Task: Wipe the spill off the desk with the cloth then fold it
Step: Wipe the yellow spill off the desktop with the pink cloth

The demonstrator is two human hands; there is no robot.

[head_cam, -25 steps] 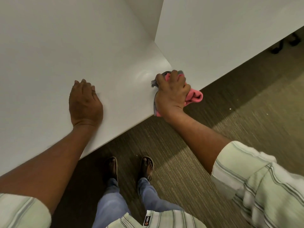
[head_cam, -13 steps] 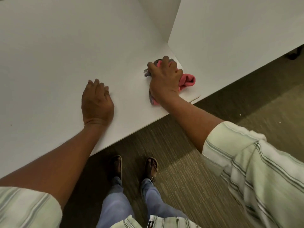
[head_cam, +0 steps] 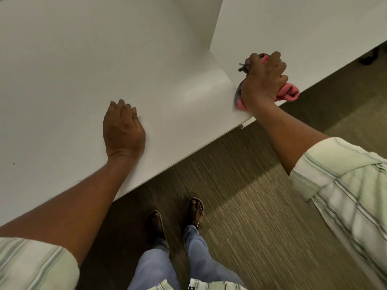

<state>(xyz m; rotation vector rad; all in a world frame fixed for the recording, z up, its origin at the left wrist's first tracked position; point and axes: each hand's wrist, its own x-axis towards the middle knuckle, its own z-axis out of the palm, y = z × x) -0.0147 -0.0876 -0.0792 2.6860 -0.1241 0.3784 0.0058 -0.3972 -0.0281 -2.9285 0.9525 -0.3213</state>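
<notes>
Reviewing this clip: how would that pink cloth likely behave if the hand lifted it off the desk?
Probably floppy: the pink cloth bunches in soft folds under the right hand. Likely light, since one hand manages it alone. A frayed dark end sticks out, so loose parts would probably dangle.

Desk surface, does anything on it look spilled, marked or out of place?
A faint shiny smear shows on the desk beside the pink cloth bunched under the right hand. A tiny dark speck sits far left.

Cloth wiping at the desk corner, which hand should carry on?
Right. The right hand already grips the cloth at the desk corner. The left hand lies flat and empty, well away, likely bracing.
</notes>
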